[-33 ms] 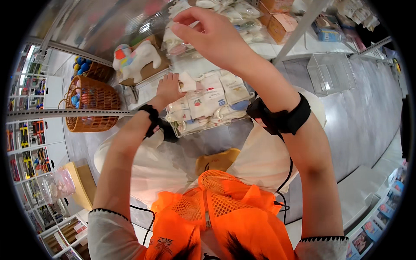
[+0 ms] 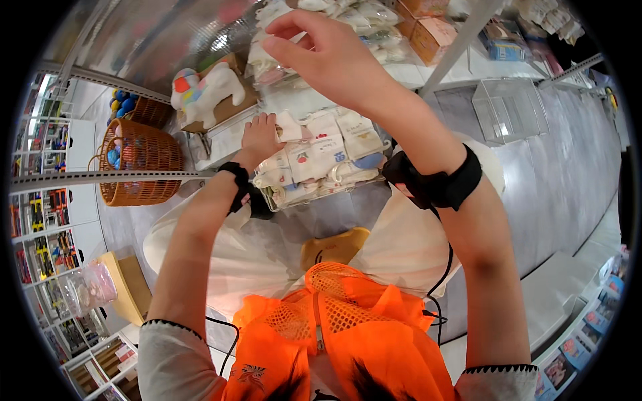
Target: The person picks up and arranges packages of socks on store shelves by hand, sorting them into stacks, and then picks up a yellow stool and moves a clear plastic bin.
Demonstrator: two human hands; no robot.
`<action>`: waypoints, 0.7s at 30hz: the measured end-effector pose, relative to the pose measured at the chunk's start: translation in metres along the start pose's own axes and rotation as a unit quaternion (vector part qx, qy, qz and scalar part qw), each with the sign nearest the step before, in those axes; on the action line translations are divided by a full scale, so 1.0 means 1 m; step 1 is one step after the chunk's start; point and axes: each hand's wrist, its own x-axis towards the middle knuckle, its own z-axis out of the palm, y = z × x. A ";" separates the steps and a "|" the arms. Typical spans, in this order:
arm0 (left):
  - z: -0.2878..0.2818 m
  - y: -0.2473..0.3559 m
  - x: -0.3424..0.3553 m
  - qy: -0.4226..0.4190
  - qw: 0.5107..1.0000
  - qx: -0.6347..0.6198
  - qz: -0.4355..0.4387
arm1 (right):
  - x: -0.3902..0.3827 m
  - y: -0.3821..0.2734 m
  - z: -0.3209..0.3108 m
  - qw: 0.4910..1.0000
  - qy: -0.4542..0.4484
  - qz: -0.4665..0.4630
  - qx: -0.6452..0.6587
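A shallow clear-sided bin [image 2: 301,202] in front of me holds rows of white cloth items [image 2: 311,159] with small coloured prints. At its far left corner lies my left hand [image 2: 261,136], fingers stretched out beside a white piece [image 2: 289,127] with a brown patch. Whether the fingers touch that piece I cannot tell. Farther off, my right hand [image 2: 317,57] hovers over clear-bagged white goods [image 2: 371,27] on the shelf. Its thumb and index finger are apart, the other fingers loosely curled, and nothing shows in its grasp. Black straps circle both wrists.
A white plush dog [image 2: 208,93] sits by a brown box at the left of the shelf. Wicker baskets [image 2: 144,160] with balls stand farther left. A clear empty-looking box [image 2: 509,110] is at the right. A metal shelf rail [image 2: 114,176] crosses the left; a post [image 2: 461,47] rises ahead.
The view has shifted very slightly. Both hands keep nearly the same place and pose, and the cloth items have not visibly moved.
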 end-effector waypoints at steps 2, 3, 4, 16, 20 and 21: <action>0.017 0.006 0.007 -0.020 0.997 0.070 -0.001 | -0.003 -0.004 -0.008 1.000 0.007 -0.011 -0.026; 0.026 0.006 0.005 -0.024 0.997 0.068 0.004 | -0.003 -0.005 -0.011 0.998 0.011 -0.030 -0.047; 0.030 0.006 0.002 0.006 0.997 0.066 0.036 | -0.004 -0.006 -0.014 0.998 0.013 -0.026 -0.048; 0.033 0.020 -0.010 -0.008 0.997 0.056 0.047 | 0.001 -0.016 -0.013 0.998 -0.045 0.011 -0.037; 0.038 0.022 -0.008 0.000 0.999 0.037 0.028 | -0.002 -0.007 -0.007 0.996 -0.052 0.022 -0.067; 0.037 0.024 -0.009 -0.002 0.999 0.034 0.026 | -0.002 -0.003 -0.005 0.997 -0.031 0.011 -0.076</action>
